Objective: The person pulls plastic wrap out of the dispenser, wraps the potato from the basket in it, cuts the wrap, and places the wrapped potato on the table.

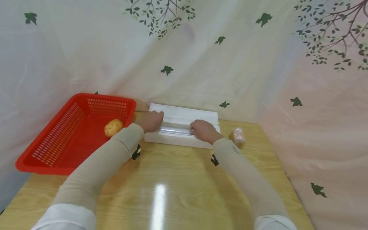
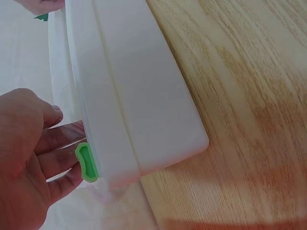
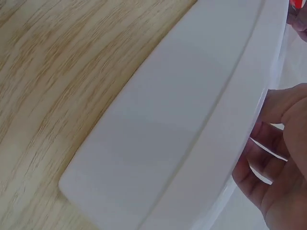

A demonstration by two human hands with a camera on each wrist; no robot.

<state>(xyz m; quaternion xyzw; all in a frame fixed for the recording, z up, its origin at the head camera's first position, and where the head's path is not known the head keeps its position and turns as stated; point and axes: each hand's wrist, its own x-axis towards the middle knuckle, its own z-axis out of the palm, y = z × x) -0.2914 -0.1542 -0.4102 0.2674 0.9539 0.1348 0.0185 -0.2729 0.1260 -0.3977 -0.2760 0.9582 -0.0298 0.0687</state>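
Table (image 1: 161, 179) nearest; both hands, left (image 1: 150, 121) and right (image 1: 203, 131), pinch film (image 1: 175, 130) at white dispenser (image 1: 184, 116). I pull evenly, grips level.

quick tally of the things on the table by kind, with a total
red basket: 1
potato: 1, in the basket
white cling film box: 1, both hands on it
wrapped item: 1, right of the box
total: 4

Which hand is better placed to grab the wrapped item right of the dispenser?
Right. The right hand rests on the white dispenser close to the wrapped item; the left hand is at the far end, beside the red basket.
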